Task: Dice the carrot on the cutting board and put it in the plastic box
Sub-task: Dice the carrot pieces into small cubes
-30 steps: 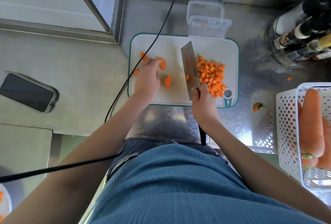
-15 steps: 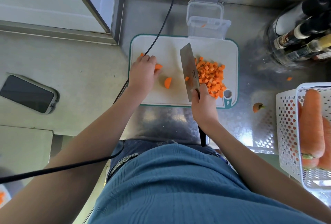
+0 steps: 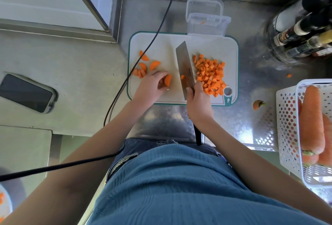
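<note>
Steel counter (image 3: 161,122); left hand (image 3: 152,85) pinching carrot slice (image 3: 168,80); right hand (image 3: 198,102) gripping cleaver (image 3: 185,68).

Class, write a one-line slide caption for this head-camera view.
Left hand pinches an orange carrot slice on the white cutting board while right hand holds the steel cleaver.

- Cutting board (image 3: 161,41) lay on counter (image 3: 170,122), plastic box (image 3: 208,25) touching its far edge.
- Knife (image 3: 185,70) stood mid-board: diced carrot (image 3: 210,73) right of blade, carrot slices (image 3: 145,63) left.
- Phone (image 3: 27,92) sat far left, basket (image 3: 287,126) far right, bottles (image 3: 301,32) behind basket.
</note>
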Demonstrator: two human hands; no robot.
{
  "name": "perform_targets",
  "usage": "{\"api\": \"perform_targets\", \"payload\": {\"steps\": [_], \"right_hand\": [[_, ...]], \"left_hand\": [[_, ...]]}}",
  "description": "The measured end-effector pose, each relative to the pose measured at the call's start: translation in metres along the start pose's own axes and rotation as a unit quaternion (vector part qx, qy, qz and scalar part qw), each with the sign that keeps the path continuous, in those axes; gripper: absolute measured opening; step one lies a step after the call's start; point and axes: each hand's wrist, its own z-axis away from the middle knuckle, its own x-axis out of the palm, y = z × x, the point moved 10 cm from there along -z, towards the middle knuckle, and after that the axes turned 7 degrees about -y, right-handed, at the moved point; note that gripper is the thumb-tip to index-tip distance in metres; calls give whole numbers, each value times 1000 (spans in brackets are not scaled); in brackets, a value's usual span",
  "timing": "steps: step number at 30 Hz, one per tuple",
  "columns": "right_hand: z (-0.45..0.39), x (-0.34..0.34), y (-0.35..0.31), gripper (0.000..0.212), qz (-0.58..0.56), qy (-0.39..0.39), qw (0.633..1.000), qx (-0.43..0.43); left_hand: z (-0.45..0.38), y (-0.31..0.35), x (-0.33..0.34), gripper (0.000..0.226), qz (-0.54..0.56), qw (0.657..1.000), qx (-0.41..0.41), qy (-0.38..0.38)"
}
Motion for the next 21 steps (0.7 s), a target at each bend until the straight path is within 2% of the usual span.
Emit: {"api": "perform_targets", "payload": {"steps": [6, 9, 12, 15, 17, 19, 21], "right_hand": [[4, -9, -1, 11, -10, 26, 1000, 8], [7, -15, -7, 11, -7, 37, 999, -2], [8, -12, -14, 12, 12, 33, 999, -8], [9, -8, -20, 13, 19, 24, 999, -17], [9, -5, -23, 12, 29, 16, 999, -22], [9, -3, -24, 12, 43, 11, 999, -25], [8, -1, -26, 12, 52, 8, 998, -27]], "left_hand": [[-5, 7, 8, 24, 57, 997, -21, 54], [-4, 8, 23, 25, 77, 994, -49, 59], [1, 9, 24, 27, 99, 989, -62, 96], [13, 9, 17, 18, 131, 983, -48, 121], [21, -2, 12, 10, 155, 975, -84, 134], [21, -8, 15, 18, 155, 975, -112, 111], [15, -2, 20, 27, 109, 986, -108, 64]]}}
